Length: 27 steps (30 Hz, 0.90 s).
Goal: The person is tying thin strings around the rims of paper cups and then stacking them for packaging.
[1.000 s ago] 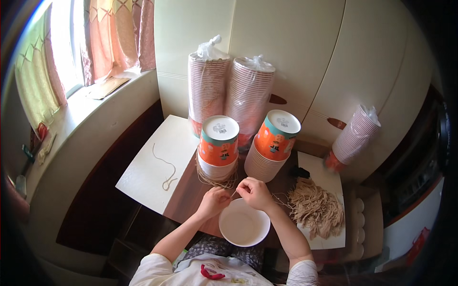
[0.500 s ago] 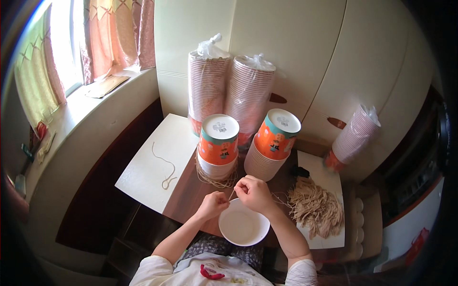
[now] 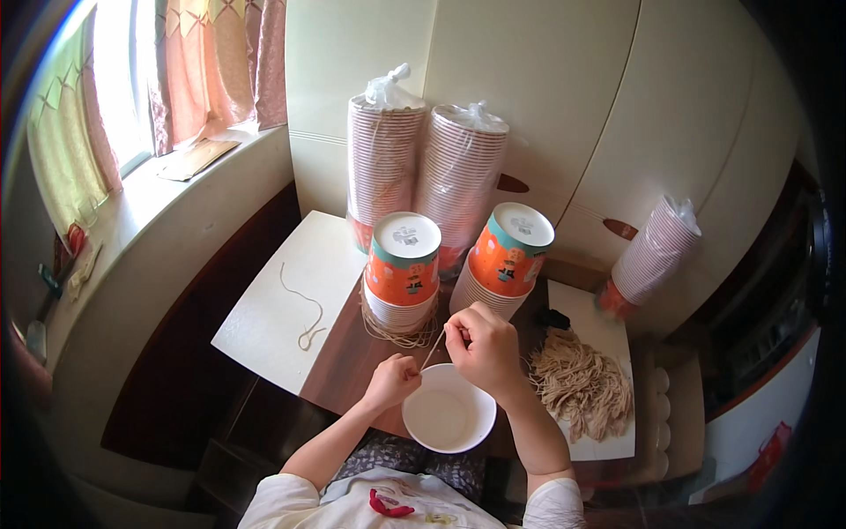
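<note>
**Two hands stretch a short string over a white paper bowl**

Seen from above, much is hard to make out. The fingertips of both hands curl inward, so exactly how they pinch is hidden. The string (image 3: 433,350) itself is thin and pale, visible only as a short slanted line between the hands. The person's body is cut off at the lower edge, showing only a white top and patterned lap. The right side of the room falls into dark shadow.

The left hand (image 3: 392,379) is closed with fingers together on the lower end of the string. The right hand (image 3: 480,342) is closed with its fingers clamped on the upper end, slightly higher and farther from the body. The string runs taut between them, just above the far rim of the white bowl (image 3: 448,420), which sits open side up at the near edge of the brown table, between the forearms.

Just beyond the hands stand two stacks of orange printed cups (image 3: 402,273), bottoms up. A loop of string lies around the base of the left stack. A loose pile of cut strings (image 3: 583,388) lies on a white sheet to the right. A single string (image 3: 304,316) lies on a white board to the left. Tall wrapped sleeves of cups (image 3: 427,172) stand against the cupboards behind.
</note>
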Motion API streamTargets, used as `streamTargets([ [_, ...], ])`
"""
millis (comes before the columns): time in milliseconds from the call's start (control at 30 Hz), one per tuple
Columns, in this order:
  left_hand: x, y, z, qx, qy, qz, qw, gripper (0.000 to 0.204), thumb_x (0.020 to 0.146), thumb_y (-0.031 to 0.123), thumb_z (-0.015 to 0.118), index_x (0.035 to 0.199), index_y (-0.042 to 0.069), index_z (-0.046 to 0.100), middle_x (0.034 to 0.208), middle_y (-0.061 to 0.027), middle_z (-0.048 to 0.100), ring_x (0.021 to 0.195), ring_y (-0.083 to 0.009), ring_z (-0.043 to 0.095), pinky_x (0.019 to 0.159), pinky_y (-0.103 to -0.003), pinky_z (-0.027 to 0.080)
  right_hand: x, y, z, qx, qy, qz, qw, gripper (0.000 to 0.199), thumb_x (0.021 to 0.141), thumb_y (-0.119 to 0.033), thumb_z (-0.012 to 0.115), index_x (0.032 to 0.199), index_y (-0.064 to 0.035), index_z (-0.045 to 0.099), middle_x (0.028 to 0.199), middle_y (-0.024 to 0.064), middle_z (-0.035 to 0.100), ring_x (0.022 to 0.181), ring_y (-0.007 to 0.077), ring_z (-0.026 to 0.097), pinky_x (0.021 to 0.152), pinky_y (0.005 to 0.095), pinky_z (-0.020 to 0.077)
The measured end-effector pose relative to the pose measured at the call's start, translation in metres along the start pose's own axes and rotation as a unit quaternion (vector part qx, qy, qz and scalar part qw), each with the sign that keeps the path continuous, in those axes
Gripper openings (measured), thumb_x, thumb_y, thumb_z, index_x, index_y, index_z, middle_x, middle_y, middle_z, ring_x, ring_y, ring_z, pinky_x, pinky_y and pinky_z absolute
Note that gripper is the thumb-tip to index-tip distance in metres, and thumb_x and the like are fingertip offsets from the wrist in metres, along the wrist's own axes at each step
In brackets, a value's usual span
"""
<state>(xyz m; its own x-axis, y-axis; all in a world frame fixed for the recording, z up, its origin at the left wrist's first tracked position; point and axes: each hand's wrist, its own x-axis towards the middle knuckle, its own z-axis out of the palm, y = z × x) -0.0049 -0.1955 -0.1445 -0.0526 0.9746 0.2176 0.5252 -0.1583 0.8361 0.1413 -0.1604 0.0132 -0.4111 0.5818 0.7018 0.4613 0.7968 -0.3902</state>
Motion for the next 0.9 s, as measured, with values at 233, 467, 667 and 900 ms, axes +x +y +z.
streamTargets([
  [233, -0.005, 0.01, -0.004, -0.015, -0.021, -0.009, 1.0, 0.016, 0.067, 0.014, 0.067, 0.077, 0.004, 0.059, 0.074, -0.01, 0.056, 0.069, -0.0228, 0.059, 0.063, -0.033, 0.049, -0.001, 0.003, -0.001, -0.01, -0.011, 0.019, 1.0, 0.006, 0.074, -0.006, 0.06, 0.069, -0.005, 0.056, 0.064, 0.0066, 0.053, 0.052, 0.0216, 0.055, 0.047, 0.031, 0.0434],
  [467, -0.003, 0.014, -0.003, 0.001, 0.003, 0.007, 1.0, 0.016, 0.069, 0.015, 0.066, 0.08, 0.005, 0.061, 0.075, -0.0083, 0.057, 0.068, -0.0215, 0.06, 0.064, -0.031, 0.049, -0.001, 0.008, -0.003, 0.0, -0.02, 0.038, 0.999, 0.006, 0.075, -0.007, 0.061, 0.071, -0.0041, 0.057, 0.065, 0.0062, 0.055, 0.054, 0.0185, 0.057, 0.049, 0.0284, 0.0455],
  [667, 0.001, 0.016, 0.004, 0.053, 0.018, 0.017, 0.998, 0.013, 0.071, 0.015, 0.065, 0.078, 0.006, 0.062, 0.074, -0.0081, 0.057, 0.068, -0.0243, 0.06, 0.062, -0.034, 0.049, -0.002, 0.007, -0.003, 0.02, -0.025, 0.038, 0.999, 0.005, 0.075, -0.006, 0.061, 0.072, -0.0032, 0.057, 0.066, 0.0064, 0.055, 0.053, 0.0189, 0.056, 0.048, 0.0284, 0.0449],
  [900, 0.004, 0.008, 0.014, 0.038, 0.037, 0.008, 0.999, 0.01, 0.072, 0.014, 0.063, 0.075, 0.004, 0.063, 0.075, -0.0115, 0.06, 0.07, -0.0295, 0.059, 0.065, -0.038, 0.048, -0.005, 0.005, -0.006, 0.02, -0.022, 0.024, 0.999, 0.006, 0.075, -0.005, 0.061, 0.072, -0.0027, 0.057, 0.067, 0.0068, 0.055, 0.052, 0.0194, 0.055, 0.048, 0.0288, 0.0436],
])
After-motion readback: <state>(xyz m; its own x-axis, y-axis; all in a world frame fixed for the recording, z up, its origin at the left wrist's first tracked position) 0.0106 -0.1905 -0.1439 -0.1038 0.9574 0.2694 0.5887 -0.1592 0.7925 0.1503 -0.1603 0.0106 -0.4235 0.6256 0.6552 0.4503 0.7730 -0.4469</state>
